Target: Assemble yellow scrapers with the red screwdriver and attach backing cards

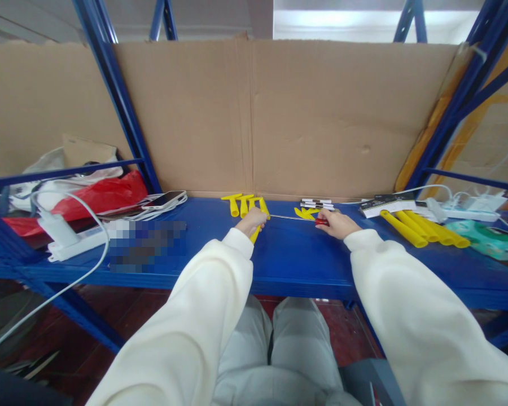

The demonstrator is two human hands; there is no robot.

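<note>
My left hand (pixel 253 221) is closed around a yellow plastic part (pixel 255 234), a tube whose lower end sticks out below my fingers. In my right hand (pixel 337 223) is a screwdriver (pixel 322 222) with a red handle. Its long thin shaft points left, and the tip reaches the yellow part at my left hand; whether it sits in a screw is too small to tell. Just beyond my left hand stand several yellow T-shaped pieces (pixel 234 207). Small flat yellow pieces (pixel 305 213) lie near my right hand, in front of some black-and-white sticks (pixel 316 203).
Several yellow tubes (pixel 404 228) lie at the right beside a black-and-white box (pixel 387 204) and a teal packet (pixel 489 239). A phone (pixel 165 199), a white power strip (pixel 78 243) and a red bag (pixel 105 197) are left. Cardboard (pixel 322 113) walls the back of the blue shelf (pixel 296 265).
</note>
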